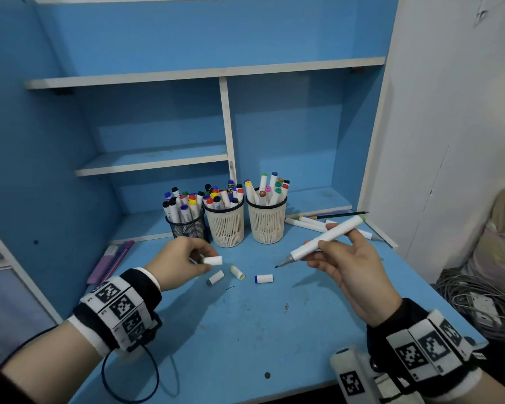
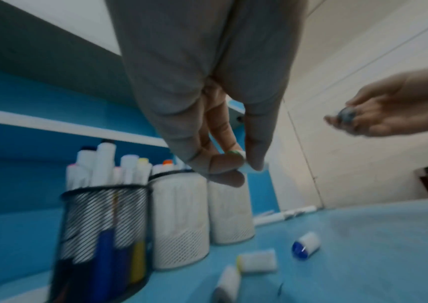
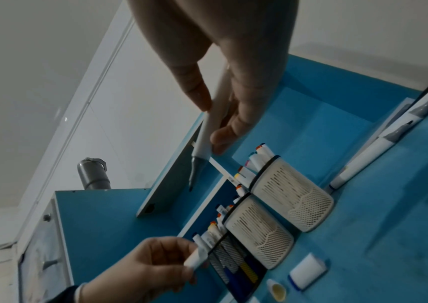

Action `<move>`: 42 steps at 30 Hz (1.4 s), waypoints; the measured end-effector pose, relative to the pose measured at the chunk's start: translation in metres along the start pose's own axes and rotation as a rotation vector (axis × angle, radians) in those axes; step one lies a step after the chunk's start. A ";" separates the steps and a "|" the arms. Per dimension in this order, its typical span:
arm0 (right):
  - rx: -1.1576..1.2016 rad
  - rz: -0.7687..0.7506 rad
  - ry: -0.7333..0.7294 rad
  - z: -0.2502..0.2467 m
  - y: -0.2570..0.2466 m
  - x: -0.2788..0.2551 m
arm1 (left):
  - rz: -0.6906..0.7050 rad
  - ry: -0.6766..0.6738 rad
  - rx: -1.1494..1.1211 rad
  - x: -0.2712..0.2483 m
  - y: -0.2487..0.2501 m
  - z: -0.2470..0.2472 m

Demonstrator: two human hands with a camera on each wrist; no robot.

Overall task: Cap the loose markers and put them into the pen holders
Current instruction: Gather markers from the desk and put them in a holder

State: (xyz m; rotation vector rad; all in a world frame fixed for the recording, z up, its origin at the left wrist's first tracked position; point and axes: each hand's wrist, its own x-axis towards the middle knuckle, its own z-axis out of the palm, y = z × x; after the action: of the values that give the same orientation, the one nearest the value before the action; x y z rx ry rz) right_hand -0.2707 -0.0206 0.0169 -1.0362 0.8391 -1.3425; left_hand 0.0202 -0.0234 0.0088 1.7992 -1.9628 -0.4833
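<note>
Fingers point(image 1: 354, 233) around marker point(image 1: 327, 236), cap point(image 1: 213, 260) (left) pinched

home study corner; blue desk point(image 1: 245, 316), shelf hutch point(image 1: 204, 72), marker-filled pen holders point(image 1: 267, 225)

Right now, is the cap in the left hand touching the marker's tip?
Apart. The head view shows bare desk between the cap and the marker tip.

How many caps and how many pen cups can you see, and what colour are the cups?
Caps lying on the desk: 3
Cap pinched in the left hand: 1
Black pen cup: 1
Cream pen cups: 2
Total: 7
</note>
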 end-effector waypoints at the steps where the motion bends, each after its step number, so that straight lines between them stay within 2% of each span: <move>1: 0.021 -0.025 0.008 0.003 0.000 -0.001 | 0.020 0.006 -0.037 -0.005 0.008 -0.001; 8: 0.117 -0.138 0.018 0.015 -0.004 -0.011 | 0.117 0.108 -0.357 -0.031 0.054 -0.002; 14: 0.146 -0.149 -0.013 0.018 -0.009 -0.016 | 0.199 0.143 -0.494 -0.045 0.078 -0.002; 23: 0.230 -0.188 0.009 0.018 -0.012 -0.020 | 0.218 0.194 -0.541 -0.051 0.088 -0.004; 33: 0.196 -0.109 -0.079 0.024 -0.006 -0.023 | 0.241 0.241 -0.606 -0.053 0.090 0.005; 37: 0.196 -0.142 -0.108 0.028 -0.009 -0.027 | 0.239 0.259 -0.633 -0.053 0.093 0.011; 42: 0.184 -0.200 -0.072 0.031 -0.004 -0.025 | 0.225 0.269 -0.644 -0.051 0.098 0.011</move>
State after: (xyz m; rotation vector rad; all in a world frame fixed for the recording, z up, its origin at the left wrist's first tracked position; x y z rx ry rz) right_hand -0.2453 0.0075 0.0294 -1.0365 0.5576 -1.5109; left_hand -0.0644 0.0367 0.0472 1.1588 -1.5580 -0.6637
